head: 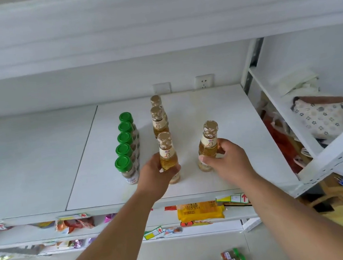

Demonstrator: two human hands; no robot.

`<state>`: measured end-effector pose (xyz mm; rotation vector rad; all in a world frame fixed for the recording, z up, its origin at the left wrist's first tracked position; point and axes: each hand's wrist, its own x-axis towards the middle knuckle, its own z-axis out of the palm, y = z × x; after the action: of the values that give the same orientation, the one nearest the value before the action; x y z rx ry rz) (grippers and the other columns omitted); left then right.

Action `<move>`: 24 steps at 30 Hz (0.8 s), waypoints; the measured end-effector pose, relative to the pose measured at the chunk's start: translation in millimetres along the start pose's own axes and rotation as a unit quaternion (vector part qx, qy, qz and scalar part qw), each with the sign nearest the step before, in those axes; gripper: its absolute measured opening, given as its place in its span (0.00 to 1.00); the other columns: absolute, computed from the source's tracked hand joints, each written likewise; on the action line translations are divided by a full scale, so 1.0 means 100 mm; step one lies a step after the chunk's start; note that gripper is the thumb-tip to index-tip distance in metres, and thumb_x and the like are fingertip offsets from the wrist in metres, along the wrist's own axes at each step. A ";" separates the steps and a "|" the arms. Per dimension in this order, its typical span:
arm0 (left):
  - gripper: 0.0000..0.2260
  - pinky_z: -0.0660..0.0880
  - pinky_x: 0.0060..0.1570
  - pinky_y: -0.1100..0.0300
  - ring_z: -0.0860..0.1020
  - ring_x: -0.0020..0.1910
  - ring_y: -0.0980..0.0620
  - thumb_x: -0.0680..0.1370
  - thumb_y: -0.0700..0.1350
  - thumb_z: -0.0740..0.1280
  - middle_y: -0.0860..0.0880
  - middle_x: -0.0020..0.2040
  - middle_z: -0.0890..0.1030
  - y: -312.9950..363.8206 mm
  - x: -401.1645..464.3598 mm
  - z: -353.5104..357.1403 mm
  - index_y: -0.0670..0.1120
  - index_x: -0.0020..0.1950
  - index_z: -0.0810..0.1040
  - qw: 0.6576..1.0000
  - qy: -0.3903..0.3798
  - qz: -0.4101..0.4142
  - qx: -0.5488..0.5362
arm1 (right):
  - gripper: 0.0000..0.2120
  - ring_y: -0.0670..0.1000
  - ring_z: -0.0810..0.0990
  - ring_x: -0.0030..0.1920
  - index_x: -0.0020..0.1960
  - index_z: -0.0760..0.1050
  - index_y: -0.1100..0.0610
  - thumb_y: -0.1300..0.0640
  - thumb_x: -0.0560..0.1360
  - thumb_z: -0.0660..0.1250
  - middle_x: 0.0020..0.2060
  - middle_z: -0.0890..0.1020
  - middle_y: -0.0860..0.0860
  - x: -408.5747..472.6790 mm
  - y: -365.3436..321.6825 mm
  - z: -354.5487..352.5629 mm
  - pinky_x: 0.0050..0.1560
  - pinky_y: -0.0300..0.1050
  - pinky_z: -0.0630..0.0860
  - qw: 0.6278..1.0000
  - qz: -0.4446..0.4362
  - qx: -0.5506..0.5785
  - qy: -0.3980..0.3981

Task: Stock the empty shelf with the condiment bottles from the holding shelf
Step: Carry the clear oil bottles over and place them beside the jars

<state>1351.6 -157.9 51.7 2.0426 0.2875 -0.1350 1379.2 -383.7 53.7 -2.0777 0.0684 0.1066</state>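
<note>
Both hands hold upright amber bottles on the white shelf (218,111). Left hand (157,172) wraps the front bottle (168,158) of the amber row, just right of the green-capped jars (124,150). Right hand (226,157) grips a second bottle (208,144) standing apart to the right, probably starting a new column; whether its base touches the shelf is unclear.

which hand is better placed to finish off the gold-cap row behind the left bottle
Left, probably. The left hand grips a bottle already in line with the two gold-capped bottles behind it. The right hand holds its bottle apart to the right, starting a new row.
</note>
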 end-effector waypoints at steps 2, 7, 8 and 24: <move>0.19 0.71 0.47 0.70 0.80 0.53 0.62 0.75 0.48 0.77 0.58 0.55 0.84 -0.02 0.05 0.01 0.53 0.64 0.78 1.000 -0.001 0.001 -0.005 | 0.19 0.41 0.80 0.56 0.60 0.79 0.46 0.47 0.71 0.79 0.53 0.84 0.40 0.05 0.03 0.01 0.52 0.33 0.70 1.000 0.001 -0.005 0.002; 0.19 0.74 0.52 0.67 0.81 0.57 0.58 0.75 0.45 0.77 0.57 0.56 0.84 -0.08 0.09 0.01 0.53 0.65 0.78 1.000 -0.017 0.000 -0.021 | 0.22 0.42 0.79 0.57 0.64 0.79 0.48 0.49 0.72 0.79 0.56 0.83 0.41 0.05 0.09 0.02 0.48 0.26 0.67 1.000 0.013 -0.012 -0.016; 0.19 0.73 0.50 0.70 0.81 0.56 0.59 0.76 0.45 0.77 0.57 0.56 0.84 -0.09 0.09 0.01 0.53 0.65 0.78 1.000 -0.019 -0.002 -0.021 | 0.22 0.42 0.79 0.57 0.65 0.78 0.48 0.49 0.72 0.79 0.56 0.83 0.42 0.04 0.10 0.02 0.47 0.25 0.66 1.000 0.014 -0.012 -0.017; 0.31 0.73 0.68 0.58 0.74 0.70 0.58 0.77 0.38 0.74 0.57 0.71 0.76 -0.32 -0.11 -0.03 0.51 0.77 0.68 0.999 -0.017 -0.014 -0.038 | 0.31 0.44 0.77 0.66 0.74 0.72 0.46 0.45 0.73 0.76 0.67 0.79 0.41 -0.03 0.25 0.01 0.66 0.44 0.72 0.997 0.037 -0.013 -0.061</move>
<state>1332.6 -142.6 27.7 1.9606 0.2949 -0.1736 1373.4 -395.1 32.0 -2.0906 0.0698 0.2808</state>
